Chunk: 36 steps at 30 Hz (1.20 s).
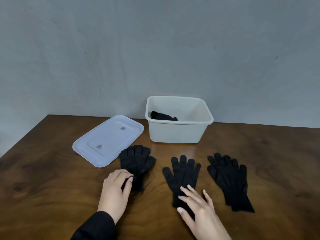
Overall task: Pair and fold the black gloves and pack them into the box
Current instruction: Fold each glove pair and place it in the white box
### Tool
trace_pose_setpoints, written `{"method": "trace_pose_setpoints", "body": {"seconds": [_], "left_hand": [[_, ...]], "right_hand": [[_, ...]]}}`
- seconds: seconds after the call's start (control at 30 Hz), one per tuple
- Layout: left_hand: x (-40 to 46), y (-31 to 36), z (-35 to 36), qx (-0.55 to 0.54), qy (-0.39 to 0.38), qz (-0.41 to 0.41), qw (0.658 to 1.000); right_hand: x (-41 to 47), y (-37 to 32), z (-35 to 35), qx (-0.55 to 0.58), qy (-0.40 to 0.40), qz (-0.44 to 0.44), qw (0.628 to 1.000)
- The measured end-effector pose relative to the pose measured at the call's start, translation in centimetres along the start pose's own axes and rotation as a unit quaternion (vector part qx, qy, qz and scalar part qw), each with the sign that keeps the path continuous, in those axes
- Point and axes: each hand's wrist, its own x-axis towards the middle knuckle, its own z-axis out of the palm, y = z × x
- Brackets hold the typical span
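Three sets of black gloves lie in a row on the wooden table. My left hand [116, 187] pinches the cuff of the left gloves [136, 161], which lie stacked. My right hand [199, 208] rests with straight fingers on the cuff of the middle glove [181, 174]. The right gloves [228, 179] lie flat, untouched. Behind them stands the open white box [178, 130], with a folded black glove bundle [163, 116] inside at its left.
The white box lid [107, 139] lies flat to the left of the box, touching the left gloves' fingertips. A grey wall stands right behind the box. The table [43, 187] edge runs diagonally at the far left.
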Motion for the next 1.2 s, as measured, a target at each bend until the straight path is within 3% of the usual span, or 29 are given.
{"method": "trace_pose_setpoints", "body": {"seconds": [0.07, 0.13, 0.27, 0.37, 0.5, 0.6, 0.73, 0.87, 1.03, 1.2], "left_hand": [[0.7, 1.9, -0.6, -0.039, 0.019, -0.029, 0.999], [1.2, 4.8, -0.8, -0.096, 0.025, -0.041, 0.994], [0.8, 11.3, 0.4, -0.2, -0.022, -0.022, 0.979], [-0.2, 13.1, 2.0, -0.222, -0.1, 0.001, 0.97], [-1.2, 11.3, 2.7, -0.191, -0.152, 0.076, 0.967], [-1.6, 8.4, 3.5, -0.129, -0.159, 0.081, 0.975], [-2.3, 5.4, 5.4, 0.014, -0.187, 0.159, 0.969], [-2.3, 5.2, 5.8, 0.041, -0.181, 0.165, 0.969], [-2.3, 5.0, 5.8, 0.065, -0.201, 0.22, 0.952], [-2.1, 4.9, 6.2, 0.087, -0.196, 0.256, 0.943]], "right_hand": [[-0.5, -0.7, -0.6, 0.041, 0.052, 0.005, 0.998], [-0.5, -2.7, -1.9, 0.157, 0.073, 0.028, 0.984], [0.4, -7.1, -3.2, 0.443, 0.004, 0.048, 0.895], [0.9, -8.0, -3.4, 0.496, 0.09, 0.089, 0.859], [1.6, -7.2, -6.5, 0.47, 0.158, 0.164, 0.853], [2.8, -5.9, -10.7, 0.41, 0.154, 0.135, 0.889], [5.7, -5.0, -15.9, 0.356, 0.089, 0.094, 0.926], [7.9, -4.6, -17.7, 0.312, 0.154, 0.041, 0.936], [5.8, -4.4, -13.8, 0.237, 0.215, -0.033, 0.947], [2.1, 0.4, -2.6, 0.082, 0.091, -0.066, 0.99]]}}
